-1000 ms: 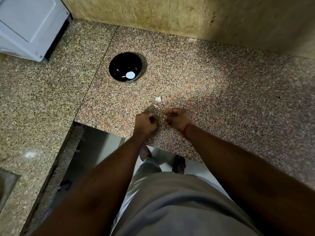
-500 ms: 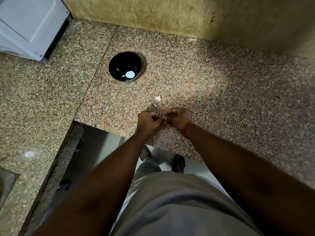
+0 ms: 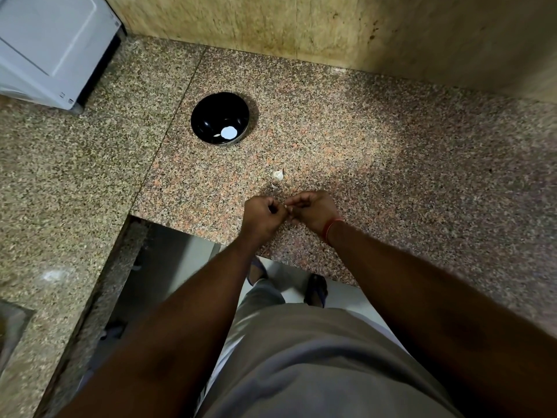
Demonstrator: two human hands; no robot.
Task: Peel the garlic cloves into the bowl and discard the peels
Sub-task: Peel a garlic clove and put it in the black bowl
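On the speckled granite surface (image 3: 361, 140), the round black bowl (image 3: 211, 111) sits at eleven o'clock from both hands. A small white garlic clove (image 3: 278, 174) lies between, at twelve o'clock from the hands. A white appliance (image 3: 51, 49) stands at ten o'clock.

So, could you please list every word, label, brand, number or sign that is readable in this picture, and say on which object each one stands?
None can be read.
White appliance, corner nearest the black round bowl: a few small dark marks, too small and blurred to read.
Black round bowl, speckled granite counter, beige wall: no text visible.
Red thread band on the right wrist: no text visible.
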